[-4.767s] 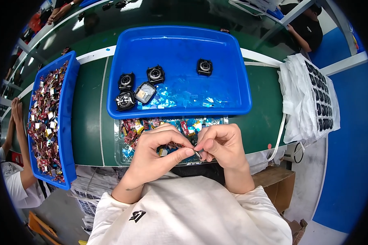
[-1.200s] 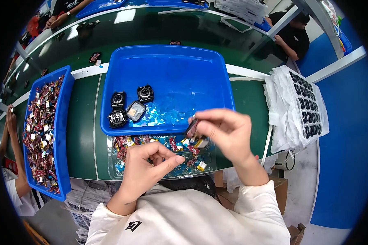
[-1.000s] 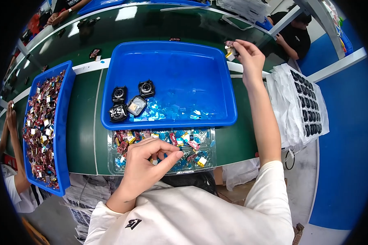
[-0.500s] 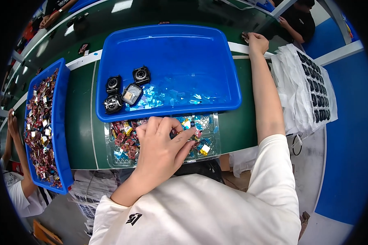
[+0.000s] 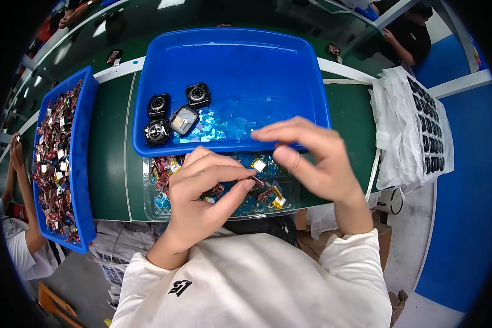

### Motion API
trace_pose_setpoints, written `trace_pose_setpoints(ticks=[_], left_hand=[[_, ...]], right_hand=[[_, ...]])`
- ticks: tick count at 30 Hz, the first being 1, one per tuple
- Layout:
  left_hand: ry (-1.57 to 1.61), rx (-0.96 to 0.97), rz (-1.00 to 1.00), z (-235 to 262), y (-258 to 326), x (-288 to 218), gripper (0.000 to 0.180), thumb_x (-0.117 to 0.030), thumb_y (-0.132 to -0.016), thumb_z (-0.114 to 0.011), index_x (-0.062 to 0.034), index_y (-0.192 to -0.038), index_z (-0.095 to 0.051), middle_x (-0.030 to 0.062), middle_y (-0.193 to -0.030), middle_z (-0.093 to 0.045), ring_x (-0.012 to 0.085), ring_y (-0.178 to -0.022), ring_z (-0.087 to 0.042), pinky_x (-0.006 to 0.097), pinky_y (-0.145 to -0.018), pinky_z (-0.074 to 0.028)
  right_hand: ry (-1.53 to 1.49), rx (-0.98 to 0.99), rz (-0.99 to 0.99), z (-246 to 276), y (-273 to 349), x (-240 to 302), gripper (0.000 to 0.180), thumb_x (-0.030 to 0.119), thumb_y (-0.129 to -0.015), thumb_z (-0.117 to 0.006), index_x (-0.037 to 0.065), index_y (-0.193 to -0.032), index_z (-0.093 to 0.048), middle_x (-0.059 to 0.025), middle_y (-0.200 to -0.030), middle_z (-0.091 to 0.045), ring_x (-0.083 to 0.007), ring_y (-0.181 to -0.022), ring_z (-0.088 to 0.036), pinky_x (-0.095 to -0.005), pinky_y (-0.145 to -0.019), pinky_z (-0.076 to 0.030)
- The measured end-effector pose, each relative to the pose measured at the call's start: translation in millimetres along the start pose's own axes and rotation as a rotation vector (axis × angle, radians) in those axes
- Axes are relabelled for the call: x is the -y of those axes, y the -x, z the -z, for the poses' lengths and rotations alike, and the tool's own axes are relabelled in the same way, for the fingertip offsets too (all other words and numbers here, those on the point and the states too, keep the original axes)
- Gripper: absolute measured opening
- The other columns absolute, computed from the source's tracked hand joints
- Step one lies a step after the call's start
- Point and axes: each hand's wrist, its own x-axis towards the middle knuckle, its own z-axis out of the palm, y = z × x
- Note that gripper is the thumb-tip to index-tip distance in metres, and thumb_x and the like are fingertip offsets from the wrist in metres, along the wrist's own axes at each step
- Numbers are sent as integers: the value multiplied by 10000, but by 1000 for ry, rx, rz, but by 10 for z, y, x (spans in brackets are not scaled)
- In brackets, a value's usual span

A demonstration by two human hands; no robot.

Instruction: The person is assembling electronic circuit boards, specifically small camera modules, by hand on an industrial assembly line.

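My left hand [image 5: 202, 188] hovers over a clear plastic tray [image 5: 152, 208], thumb and forefinger pinched on a small dark part [image 5: 256, 182] whose kind I cannot make out. To its right, my right hand [image 5: 320, 161] hangs open above the tray's right side, thumb and fingers apart and nothing visible in them. Small red circuit pieces [image 5: 163, 168], a silver-and-yellow piece [image 5: 258, 165] and blue film scraps lie in the tray, partly hidden by my hands. Just beyond, a large blue bin [image 5: 240, 60] holds several black watch cases [image 5: 198, 95] and blue film scraps [image 5: 205, 128].
At left stands a narrow blue bin [image 5: 82, 164] heaped with small electronic parts [image 5: 54, 164]. White padded sheets with dark parts [image 5: 391, 126] are stacked at right. A red-and-dark part [image 5: 334, 50] lies on the green belt [image 5: 290, 16] beyond the white rail. Other people work at the far side and left.
My right hand has come back from the far belt at the right, leaving a red-and-dark part there. My left hand stays over the tray, its pinch slightly lower.
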Motion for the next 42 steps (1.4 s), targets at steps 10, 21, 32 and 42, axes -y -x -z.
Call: trace_pose_setpoints(ticks=[10,21,32,42], left_hand=[[104,-77,70,229,42,-85,120,-3,-636,-776,-51,-732,-722,24,-747,-607,138,-685,-498,252,-615,-349],[263,113,309,323,-42,-58,135,-57,-651,-796,-54,-755,-710,25,-823,-665,111,-733,-529,251,-631,-381],[576,66,427,228,147,23,255,12,-681,-726,-26,-925,-661,39,-806,-665,76,-724,-557,231,-642,-405],[117,110,198,181,57,-52,108,-26,-694,-753,-36,-779,-688,37,-713,-648,139,-676,-533,277,-622,-401]], right_hand=[[-696,-119,-251,-531,190,116,136,24,-847,-673,-11,-978,-679,-83,-880,-656,-112,-747,-608,-224,-645,-479],[-186,-191,-44,-552,222,116,137,-14,-767,-717,8,-900,-694,-82,-852,-639,-133,-713,-610,-228,-607,-478],[-499,-354,-215,-616,311,17,111,35,-791,-744,-26,-849,-672,-79,-785,-652,-85,-672,-602,-192,-586,-467],[-589,-400,-288,-652,287,102,118,25,-832,-705,-50,-774,-636,-72,-738,-635,-71,-646,-570,-197,-549,-439]])
